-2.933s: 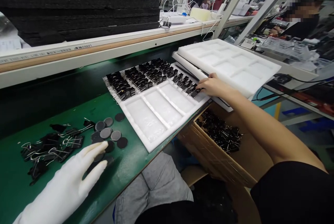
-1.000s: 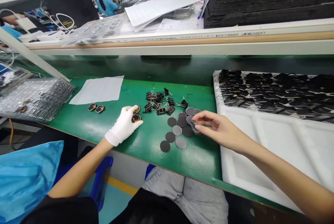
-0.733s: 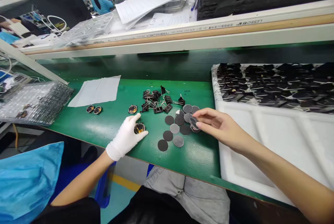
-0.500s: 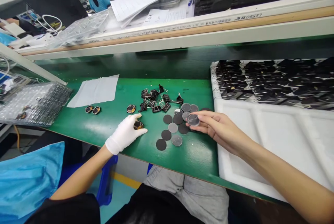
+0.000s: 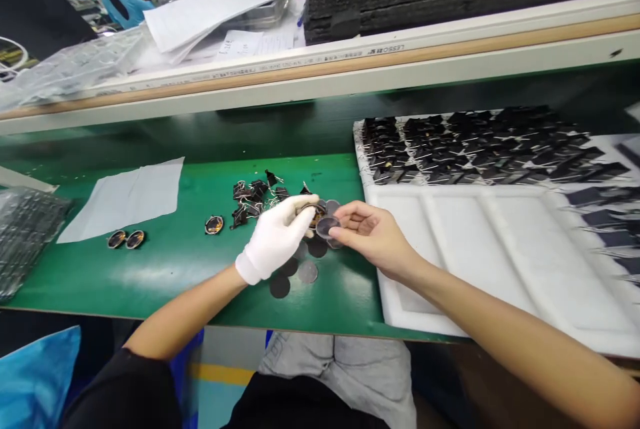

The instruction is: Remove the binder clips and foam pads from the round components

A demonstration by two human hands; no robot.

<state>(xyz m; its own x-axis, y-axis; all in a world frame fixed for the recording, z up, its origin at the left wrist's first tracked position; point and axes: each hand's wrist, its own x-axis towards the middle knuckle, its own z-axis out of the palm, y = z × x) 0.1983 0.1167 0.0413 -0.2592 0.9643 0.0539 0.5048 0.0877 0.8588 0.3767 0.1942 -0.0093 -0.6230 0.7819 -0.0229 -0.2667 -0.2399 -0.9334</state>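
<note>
Two forearms (image 5: 187, 309) slant inward over the green tabletop (image 5: 200, 295); loose round discs (image 5: 307, 272) lie under and nearer than the hands; the white-gloved left hand (image 5: 277, 239), thumb uppermost, pinches a round black-and-gold component (image 5: 316, 217); the bare right hand (image 5: 377, 235), fingers curled, pinches a grey disc (image 5: 328, 227) by its edge between thumb and fingertips, just before that component, though whether they touch cannot be told; beyond the left hand sit loose black binder clips (image 5: 249, 199); farther still, a white rail (image 5: 280, 85) crosses.
</note>
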